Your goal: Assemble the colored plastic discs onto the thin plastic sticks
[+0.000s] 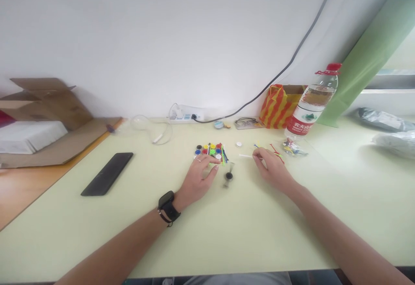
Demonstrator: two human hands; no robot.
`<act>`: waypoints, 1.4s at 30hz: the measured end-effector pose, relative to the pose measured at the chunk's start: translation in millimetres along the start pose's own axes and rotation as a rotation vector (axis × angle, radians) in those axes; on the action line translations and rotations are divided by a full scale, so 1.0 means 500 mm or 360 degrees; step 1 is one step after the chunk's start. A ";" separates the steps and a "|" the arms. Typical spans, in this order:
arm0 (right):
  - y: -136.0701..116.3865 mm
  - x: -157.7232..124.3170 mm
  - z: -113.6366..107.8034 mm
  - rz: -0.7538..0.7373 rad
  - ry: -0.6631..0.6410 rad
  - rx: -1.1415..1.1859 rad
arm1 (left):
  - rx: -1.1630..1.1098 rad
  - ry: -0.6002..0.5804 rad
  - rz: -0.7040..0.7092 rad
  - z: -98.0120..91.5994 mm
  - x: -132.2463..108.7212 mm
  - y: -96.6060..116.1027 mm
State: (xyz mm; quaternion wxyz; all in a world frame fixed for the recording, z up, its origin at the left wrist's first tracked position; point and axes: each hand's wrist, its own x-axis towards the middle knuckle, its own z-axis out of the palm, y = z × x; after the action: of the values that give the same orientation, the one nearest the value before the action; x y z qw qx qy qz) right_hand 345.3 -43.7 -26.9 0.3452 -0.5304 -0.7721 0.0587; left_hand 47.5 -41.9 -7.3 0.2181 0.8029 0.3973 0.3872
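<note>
Several coloured discs point(205, 149) and thin coloured sticks point(225, 153) lie together at the centre of the table. My left hand point(198, 177) rests at their near edge with its thumb and fingers apart, beside a white disc point(218, 157). A black disc point(229, 176) with blurred ends lies between my hands. My right hand point(270, 166) has its fingertips pinched at the end of a white stick point(246, 156) that points left. Beyond that stick lies another white disc point(239, 144). Red and yellow sticks point(274, 148) lie partly hidden behind my right hand.
A black phone point(106, 174) lies at left, near an open cardboard box point(61, 108). At the back are a power strip point(186, 115), glasses point(247, 122) and a striped bag point(277, 108). A water bottle point(311, 103) stands at right behind a small plastic bag point(293, 147).
</note>
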 end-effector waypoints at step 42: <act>-0.008 0.005 -0.001 -0.0002 0.0212 0.0261 | -0.0018 0.0045 -0.0189 0.000 0.000 -0.011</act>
State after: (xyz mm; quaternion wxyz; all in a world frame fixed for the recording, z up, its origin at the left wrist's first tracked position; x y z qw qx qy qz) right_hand 341.8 -43.4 -23.4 0.4380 -0.5025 -0.7405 0.0862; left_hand 45.1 -38.4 -11.1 0.2395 0.7712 0.4451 0.3871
